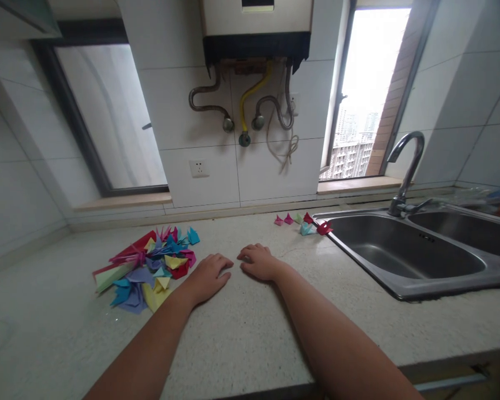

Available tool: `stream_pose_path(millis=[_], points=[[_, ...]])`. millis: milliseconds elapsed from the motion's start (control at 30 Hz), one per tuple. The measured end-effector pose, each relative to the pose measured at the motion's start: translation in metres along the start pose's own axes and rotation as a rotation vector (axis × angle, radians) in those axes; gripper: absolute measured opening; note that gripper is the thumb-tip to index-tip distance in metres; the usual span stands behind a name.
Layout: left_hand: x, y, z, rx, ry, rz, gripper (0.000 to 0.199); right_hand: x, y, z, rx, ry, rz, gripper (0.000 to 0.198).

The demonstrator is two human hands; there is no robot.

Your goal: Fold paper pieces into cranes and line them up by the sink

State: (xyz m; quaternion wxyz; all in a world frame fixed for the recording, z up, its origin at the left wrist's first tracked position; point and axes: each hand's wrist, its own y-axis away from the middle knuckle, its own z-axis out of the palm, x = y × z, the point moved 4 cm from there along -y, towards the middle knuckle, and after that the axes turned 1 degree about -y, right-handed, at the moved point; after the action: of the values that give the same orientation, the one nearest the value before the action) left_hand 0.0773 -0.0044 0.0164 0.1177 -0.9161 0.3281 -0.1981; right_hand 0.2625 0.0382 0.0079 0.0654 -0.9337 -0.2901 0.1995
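Observation:
My left hand point(210, 276) rests on the pale speckled countertop point(250, 333), its fingers loosely apart and nothing in them. Close beside it, on the left, lies a heap of folded paper pieces point(141, 275) in red, pink, blue, purple and yellow. My right hand point(257, 261) also lies on the counter, holding nothing, its fingertips a short gap from those of the left. Farther right, near the sink corner, stands a small group of folded paper pieces, among them a light blue one point(307, 228) and a red one point(324, 228).
A steel double sink point(383, 289) with a chrome faucet point(406, 172) is set into the counter at right. On the tiled wall hangs a water heater point(256, 25) with hoses below it. A socket point(199, 168) and two windows are behind the counter.

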Motion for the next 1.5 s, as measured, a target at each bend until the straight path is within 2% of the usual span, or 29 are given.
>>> stream_pose_path(millis=[333, 633, 733, 867, 967, 1067, 1300, 1500], points=[[0.002, 0.006, -0.004, -0.058, -0.005, -0.016, 0.033, 0.003, -0.004, 0.000, 0.019, -0.037, 0.010, 0.027], [0.003, 0.007, -0.010, -0.057, -0.066, -0.054, 0.034, 0.000, -0.004, -0.003, 0.004, -0.031, 0.017, 0.026], [-0.009, 0.006, -0.022, 0.048, -0.184, -0.135, 0.035, 0.001, -0.004, -0.002, -0.009, -0.017, 0.014, 0.027], [-0.040, 0.013, -0.041, 0.203, -0.388, -0.334, 0.047, 0.002, -0.005, -0.001, -0.019, -0.025, 0.011, 0.028], [-0.064, 0.021, -0.044, 0.184, -0.482, -0.470, 0.058, 0.002, -0.005, -0.001, -0.024, -0.029, 0.010, 0.028], [-0.076, 0.026, -0.039, 0.099, -0.490, -0.532, 0.057, 0.002, -0.004, -0.002, -0.019, -0.029, 0.013, 0.028], [-0.071, 0.022, -0.039, 0.085, -0.474, -0.475, 0.047, 0.001, -0.004, -0.002, -0.034, -0.017, 0.026, 0.028], [-0.059, 0.012, -0.037, 0.135, -0.237, -0.324, 0.031, 0.000, -0.004, -0.002, -0.031, -0.017, 0.018, 0.029]])
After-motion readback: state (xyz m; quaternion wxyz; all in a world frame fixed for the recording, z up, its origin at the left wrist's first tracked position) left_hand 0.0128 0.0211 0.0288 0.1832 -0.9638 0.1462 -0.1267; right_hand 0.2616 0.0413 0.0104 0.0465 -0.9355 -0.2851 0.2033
